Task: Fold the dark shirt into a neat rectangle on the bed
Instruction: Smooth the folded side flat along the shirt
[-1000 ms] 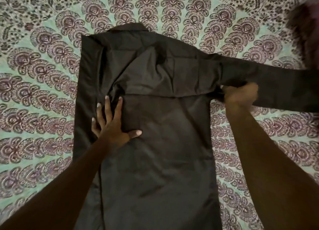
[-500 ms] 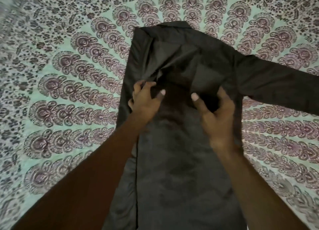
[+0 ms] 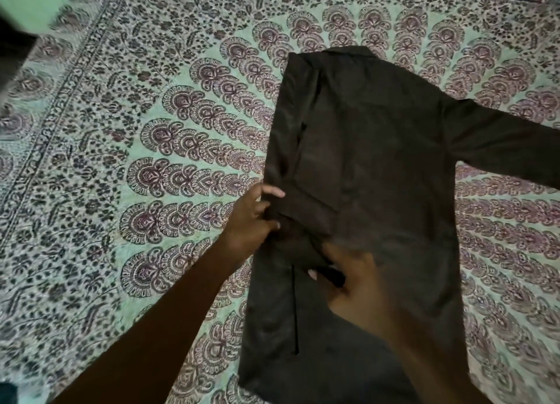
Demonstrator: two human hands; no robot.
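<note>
The dark shirt (image 3: pixel 378 167) lies flat on the patterned bedspread (image 3: pixel 151 161), collar at the far end. Its left side is folded in over the body, with that sleeve laid down along the left edge. The other sleeve (image 3: pixel 500 143) stretches out to the right. My left hand (image 3: pixel 254 219) pinches the folded sleeve at the shirt's left edge. My right hand (image 3: pixel 354 282) is blurred and grips the sleeve's lower end just below and to the right of the left hand.
The green and maroon bedspread covers the whole bed around the shirt. A dark object (image 3: pixel 12 55) and a pale green surface (image 3: pixel 33 0) show at the top left corner, past the bed's edge.
The folded-in sleeve, bunched across the chest before, now lies straight down the left side. Both hands have moved down and left from the chest to the sleeve's lower part. The view has shifted left.
</note>
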